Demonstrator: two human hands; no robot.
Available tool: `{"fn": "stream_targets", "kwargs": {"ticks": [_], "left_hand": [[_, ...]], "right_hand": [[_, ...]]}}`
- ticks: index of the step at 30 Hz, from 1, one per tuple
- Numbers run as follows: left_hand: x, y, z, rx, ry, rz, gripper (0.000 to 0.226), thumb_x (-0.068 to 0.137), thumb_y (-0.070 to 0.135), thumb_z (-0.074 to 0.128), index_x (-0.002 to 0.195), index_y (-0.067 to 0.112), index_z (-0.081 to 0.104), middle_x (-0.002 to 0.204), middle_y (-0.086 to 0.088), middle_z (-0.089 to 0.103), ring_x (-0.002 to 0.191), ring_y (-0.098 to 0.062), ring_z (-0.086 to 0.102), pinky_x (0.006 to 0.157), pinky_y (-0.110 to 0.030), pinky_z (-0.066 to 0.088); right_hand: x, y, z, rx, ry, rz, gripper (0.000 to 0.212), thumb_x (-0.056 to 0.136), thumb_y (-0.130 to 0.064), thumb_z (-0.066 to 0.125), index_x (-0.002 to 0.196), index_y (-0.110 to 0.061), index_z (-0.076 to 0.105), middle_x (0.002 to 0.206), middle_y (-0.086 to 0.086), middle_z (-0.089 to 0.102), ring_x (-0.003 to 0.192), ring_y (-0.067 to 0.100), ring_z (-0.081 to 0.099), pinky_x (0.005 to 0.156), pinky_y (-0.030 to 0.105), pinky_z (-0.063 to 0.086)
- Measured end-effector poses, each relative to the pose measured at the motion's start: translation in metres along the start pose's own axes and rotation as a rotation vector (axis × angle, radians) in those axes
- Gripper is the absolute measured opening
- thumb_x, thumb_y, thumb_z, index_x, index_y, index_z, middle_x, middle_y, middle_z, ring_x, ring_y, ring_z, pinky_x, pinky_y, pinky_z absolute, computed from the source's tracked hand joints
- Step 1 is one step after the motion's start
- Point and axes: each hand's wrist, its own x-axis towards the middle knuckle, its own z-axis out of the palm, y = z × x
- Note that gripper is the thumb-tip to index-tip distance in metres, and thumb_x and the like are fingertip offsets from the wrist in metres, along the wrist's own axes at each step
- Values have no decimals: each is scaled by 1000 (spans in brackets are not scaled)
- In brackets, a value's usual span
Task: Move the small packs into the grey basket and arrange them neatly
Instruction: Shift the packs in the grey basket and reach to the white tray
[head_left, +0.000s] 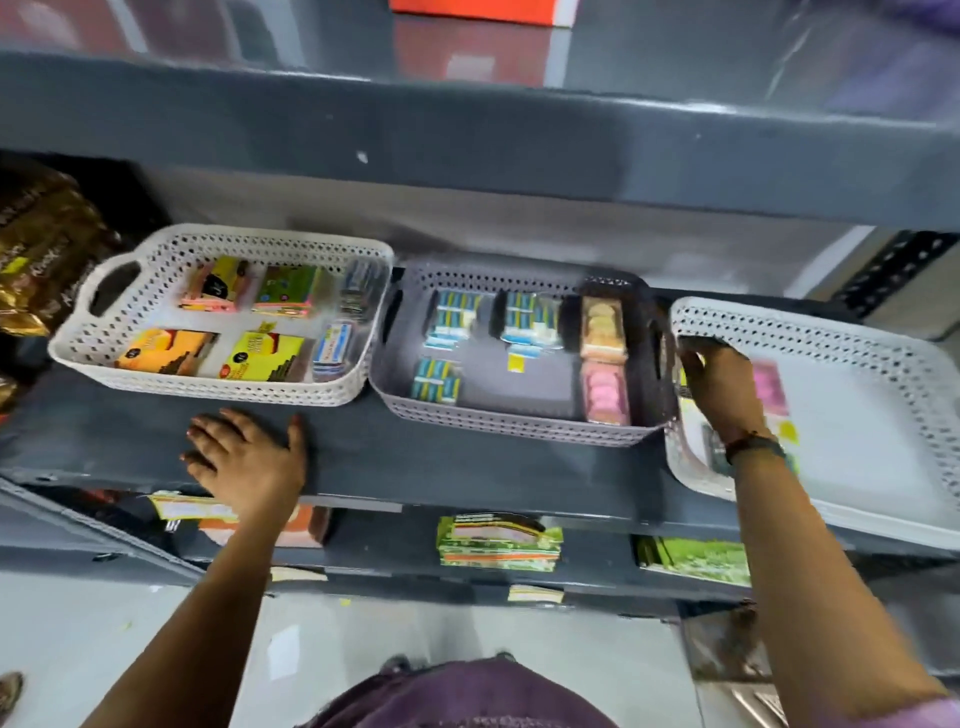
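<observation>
Small packs (449, 318), the blue/green striped ones, sit in three bunches on the floor of the grey basket (498, 418): two along its back wall, one near the front left corner. Along its right wall there are 2 more packs, a tan one (602, 327) at the back and a pink one (605, 396) in front of it. Basket sits mid shelf (363, 452), touching a white basket (218, 387) on its left w/ yellow, orange and green boxes inside.

On the right there's another white basket (852, 343), tilted and hanging over the front edge of the shelf. Right hand (719, 384) reaches into its left end, fingers curled down over smth at the near wall. Can't tell if it's actually gripping a pack, pretty blurry there. A pink pack (769, 387) and a yellow-green bit show just beside the wrist, which has a dark band on it.

Left hand (244, 452) is flat, palm down, fingers spread wide on the front edge of the shelf, just in front of the left white basket, holding nothing.

Shelf below has green boxes (498, 540) stacked near the middle. Gold-brown packets (41, 260) at the far left end of the shelf.
</observation>
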Motion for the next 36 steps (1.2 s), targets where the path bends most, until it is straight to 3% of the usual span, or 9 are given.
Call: {"fn": "stream_targets", "kwargs": {"ticks": [3,7,9,13,18,22,27,31,36], "left_hand": [[-1,0,0,0,20,-5,85,87,58,36,144,-1,16,154,-27,13,144,-38,8,116,-52,5],[-2,0,-2,1,30,0,83,88,56,37,144,-1,16,154,-27,13,144,-38,9,115,-53,5],[-4,0,-2,1,40,3,82,88,55,37,144,-1,17,154,-27,13,143,-38,9,115,-53,5],[-4,1,-2,4,39,-2,82,88,56,35,144,-1,17,154,-27,13,144,-37,9,115,-52,5],[-3,0,-1,3,36,3,82,88,57,33,144,0,16,154,-26,12,144,-37,9,115,-52,5],[-2,-1,-1,-1,31,8,83,88,58,33,145,0,15,154,-26,12,144,-37,9,116,-52,5],[0,-1,-2,0,14,17,83,88,58,32,145,0,13,155,-26,10,144,-38,8,116,-52,5],[1,-5,-6,-3,-42,36,84,89,57,32,145,-1,10,155,-27,6,144,-38,5,116,-52,4],[8,-9,-16,-3,-200,53,88,88,59,35,146,2,2,155,-26,-3,144,-38,-2,116,-52,4]], "right_hand": [[26,22,3,-29,-177,-5,33,90,-1,51,121,3,60,127,29,59,116,41,58,98,40,44],[42,51,9,-292,-639,-113,60,85,-23,67,138,-5,45,147,23,40,135,36,39,112,47,30],[45,61,9,-265,-693,-146,74,81,-25,72,144,-9,36,150,21,34,139,35,32,115,47,25],[51,65,4,-176,-618,-203,64,69,-24,82,126,-7,58,126,19,61,115,33,57,97,38,42],[38,51,-2,-453,-613,-369,41,82,-36,63,110,-6,60,107,18,67,96,34,64,81,37,50],[13,44,2,-625,-415,-387,26,85,-11,48,107,0,57,98,21,68,86,34,67,69,36,53],[1,40,-11,-428,-54,-169,45,80,5,47,118,-12,64,110,19,70,101,34,64,88,40,45],[-25,6,-31,-185,263,-192,58,72,4,43,119,-21,65,118,13,66,106,37,56,91,43,41],[-34,-93,-28,141,45,-581,52,72,8,44,119,-2,64,120,21,65,111,36,60,100,33,42]]}}
